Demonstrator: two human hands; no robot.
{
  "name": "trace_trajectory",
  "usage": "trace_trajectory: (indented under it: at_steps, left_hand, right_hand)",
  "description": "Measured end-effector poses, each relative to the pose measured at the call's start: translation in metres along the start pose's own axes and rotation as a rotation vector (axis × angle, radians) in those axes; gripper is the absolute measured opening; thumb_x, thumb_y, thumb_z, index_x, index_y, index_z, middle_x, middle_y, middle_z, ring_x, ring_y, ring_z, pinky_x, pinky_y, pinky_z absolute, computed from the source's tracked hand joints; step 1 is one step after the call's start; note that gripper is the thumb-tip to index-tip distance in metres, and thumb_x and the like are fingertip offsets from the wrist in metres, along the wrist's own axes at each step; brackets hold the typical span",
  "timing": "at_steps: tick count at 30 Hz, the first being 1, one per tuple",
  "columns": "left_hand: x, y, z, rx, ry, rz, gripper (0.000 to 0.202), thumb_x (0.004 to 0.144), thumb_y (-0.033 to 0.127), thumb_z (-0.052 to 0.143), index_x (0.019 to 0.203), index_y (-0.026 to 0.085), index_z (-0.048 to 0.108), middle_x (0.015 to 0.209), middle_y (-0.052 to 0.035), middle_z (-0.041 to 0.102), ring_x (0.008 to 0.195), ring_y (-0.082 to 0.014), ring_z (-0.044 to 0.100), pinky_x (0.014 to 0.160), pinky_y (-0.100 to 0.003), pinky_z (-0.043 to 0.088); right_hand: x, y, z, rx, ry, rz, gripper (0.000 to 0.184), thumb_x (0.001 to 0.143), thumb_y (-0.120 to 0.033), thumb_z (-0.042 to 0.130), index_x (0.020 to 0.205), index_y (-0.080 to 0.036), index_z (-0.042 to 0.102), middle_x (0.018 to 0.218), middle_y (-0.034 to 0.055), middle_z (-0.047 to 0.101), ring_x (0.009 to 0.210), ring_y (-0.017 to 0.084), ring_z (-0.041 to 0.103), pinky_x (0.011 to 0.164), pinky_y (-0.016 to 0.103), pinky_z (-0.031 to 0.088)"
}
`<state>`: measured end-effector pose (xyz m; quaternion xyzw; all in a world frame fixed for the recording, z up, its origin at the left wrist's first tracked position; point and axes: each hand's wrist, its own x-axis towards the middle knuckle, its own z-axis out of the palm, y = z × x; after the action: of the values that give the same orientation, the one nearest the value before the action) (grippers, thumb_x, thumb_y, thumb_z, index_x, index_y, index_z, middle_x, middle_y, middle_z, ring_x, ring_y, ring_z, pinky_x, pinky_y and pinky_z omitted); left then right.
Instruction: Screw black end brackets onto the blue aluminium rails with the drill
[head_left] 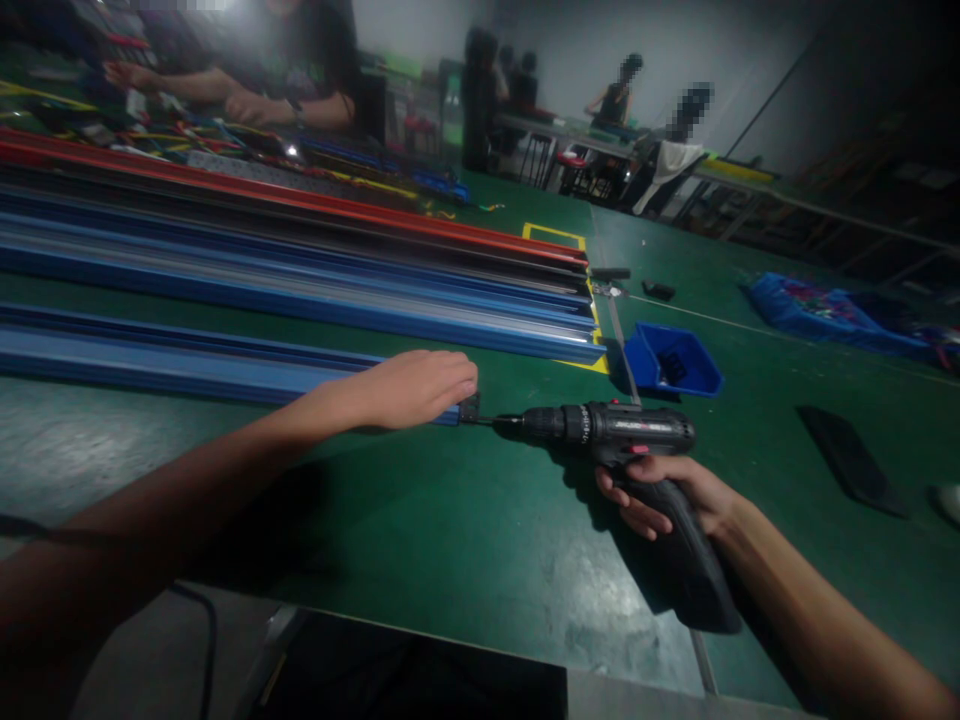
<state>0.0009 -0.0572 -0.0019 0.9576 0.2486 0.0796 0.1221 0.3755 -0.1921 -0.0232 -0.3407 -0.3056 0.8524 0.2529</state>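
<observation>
My right hand (664, 495) is wrapped round the grip of a black cordless drill (611, 430), held level above the green table (450, 520). The drill's bit points left at a small black end piece (469, 407) on the near blue rail (187, 362). My left hand (416, 388) lies over the end of that rail, fingers curled down on it, right next to the bit.
Several long blue, grey and red rails (300, 260) lie farther back. A blue parts bin (671, 362) stands behind the drill, a black flat object (851, 460) at the right. A person's hands (247, 105) work at the far left; other people sit at distant tables.
</observation>
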Motion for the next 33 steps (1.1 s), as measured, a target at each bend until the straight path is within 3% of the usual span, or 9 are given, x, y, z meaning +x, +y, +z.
trace_trajectory:
  at_steps: [13,24,33]
  left_hand:
    - [-0.0001,-0.0001,0.0003,0.011,0.003,0.001,0.043,0.110,0.039,0.027,0.103,0.018,0.063,0.100,-0.0072,0.064,0.092,-0.0207,0.060,0.089,-0.035,0.045]
    - [-0.0002,-0.0005,0.0003,0.007,-0.008,-0.007,0.044,0.111,0.040,0.026,0.104,0.017,0.063,0.101,-0.0075,0.064,0.094,-0.0209,0.060,0.090,-0.036,0.045]
    - [-0.0004,-0.0005,0.0003,-0.005,0.010,0.004,0.043,0.110,0.039,0.027,0.103,0.018,0.064,0.100,-0.0077,0.064,0.092,-0.0205,0.059,0.089,-0.035,0.045]
  right_hand:
    - [-0.0009,-0.0008,0.0007,-0.029,0.061,0.021,0.028,0.087,-0.034,0.072,0.099,-0.008,0.073,0.081,0.0043,0.067,0.043,0.005,0.053,0.052,0.022,0.054]
    - [-0.0004,0.0003,-0.0033,0.010,-0.023,0.003,0.028,0.092,-0.030,0.067,0.105,-0.006,0.074,0.085,0.0053,0.069,0.047,0.005,0.056,0.055,0.022,0.055]
    - [-0.0004,-0.0007,0.0017,-0.016,0.052,0.022,0.028,0.087,-0.033,0.071,0.100,-0.008,0.072,0.081,0.0044,0.067,0.044,0.006,0.053,0.052,0.022,0.054]
